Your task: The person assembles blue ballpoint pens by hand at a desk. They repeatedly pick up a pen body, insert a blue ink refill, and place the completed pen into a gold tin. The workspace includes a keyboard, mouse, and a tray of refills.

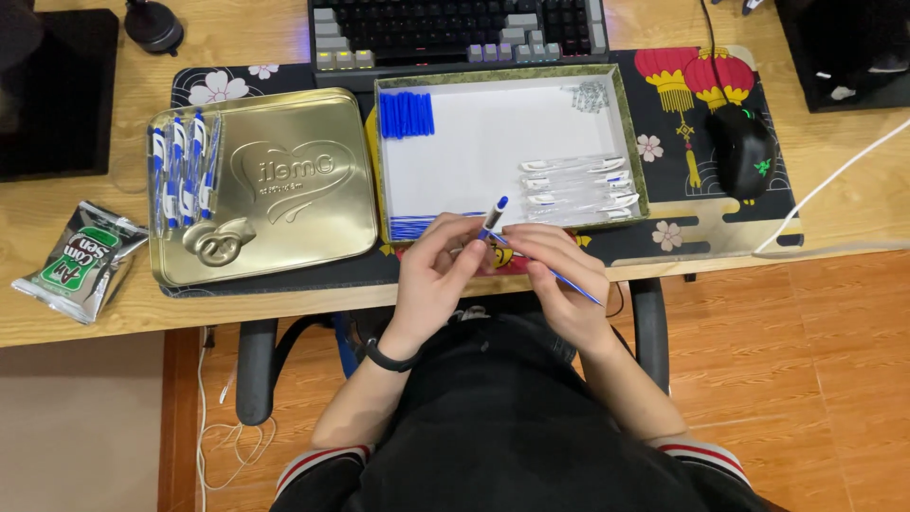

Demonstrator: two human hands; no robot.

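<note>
My left hand (438, 275) and my right hand (561, 277) meet at the desk's front edge. Together they hold a pen: a blue-and-white barrel tip (497, 212) sticks up from my left fingers. A thin blue refill (574, 286) runs down across my right hand. Just beyond the hands stands a shallow white tray (474, 142). It holds a row of blue caps (406, 114), a bundle of blue refills (417, 226), several clear pen barrels (576, 188) and a pile of small springs (590, 96).
A gold metal tin (284, 180) lies to the left with several finished blue pens (182, 167) on its lid. A snack packet (81, 260) sits at far left. A keyboard (455, 30) lies at the back and a black mouse (739, 148) to the right.
</note>
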